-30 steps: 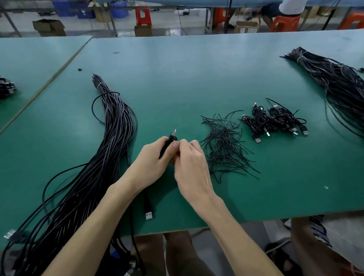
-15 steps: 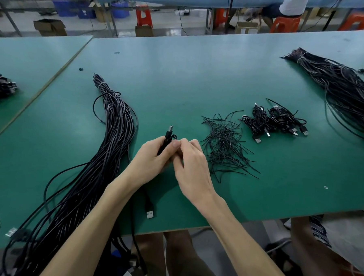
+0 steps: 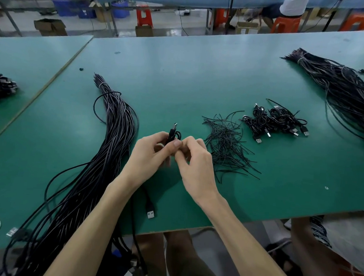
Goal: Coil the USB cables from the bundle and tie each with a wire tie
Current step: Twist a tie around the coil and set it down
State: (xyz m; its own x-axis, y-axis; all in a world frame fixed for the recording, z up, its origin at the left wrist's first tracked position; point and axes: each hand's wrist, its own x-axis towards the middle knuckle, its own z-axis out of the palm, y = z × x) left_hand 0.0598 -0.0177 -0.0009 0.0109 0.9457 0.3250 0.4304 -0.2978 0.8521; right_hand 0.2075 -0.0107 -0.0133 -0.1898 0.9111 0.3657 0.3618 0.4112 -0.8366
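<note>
At the middle of the frame, the left hand [image 3: 152, 155] pinched a small coil [image 3: 172, 135] between thumb and curled fingers, one connector poking up past them. The right hand [image 3: 193, 159] met it, fingertips pressed together on the coil's right side; whether a tie sat between them could not be told. A loose tail ran down to a plug [image 3: 150, 214] on the table [image 3: 201, 75]. The bundle [image 3: 113, 134] lay left, ties [image 3: 225, 144] just right of the hands, tied coils [image 3: 276, 121] further right. Done well, the left grip would hold the loops flat while the right twisted a tie snug round the waist, tail wound in first
</note>
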